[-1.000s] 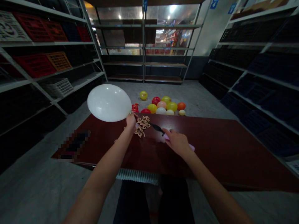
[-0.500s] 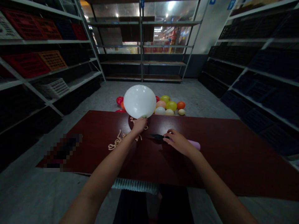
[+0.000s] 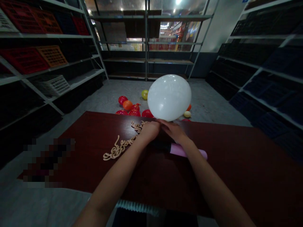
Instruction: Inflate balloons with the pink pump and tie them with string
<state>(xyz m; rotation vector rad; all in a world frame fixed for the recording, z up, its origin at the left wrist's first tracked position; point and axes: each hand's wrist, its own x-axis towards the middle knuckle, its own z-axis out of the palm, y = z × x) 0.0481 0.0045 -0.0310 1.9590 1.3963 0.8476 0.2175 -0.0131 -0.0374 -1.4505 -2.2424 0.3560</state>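
A blown-up white balloon stands above the far edge of the dark red table. My left hand is closed round its neck from the left. My right hand meets it from the right, fingers pinched at the same neck. Under my right forearm lies a pink hand pump with a black nozzle end. A heap of tan rubber bands trails across the table to the left of my left hand.
Several red, orange and yellow balloons lie on the grey floor beyond the table. Metal shelves with red, orange and white crates line the left; dark shelving runs along the right and back. A pixelated patch covers the table's left corner.
The balloon has swung from the left to the centre and right. My right hand has left the pump and come up to the balloon's neck beside my left hand.
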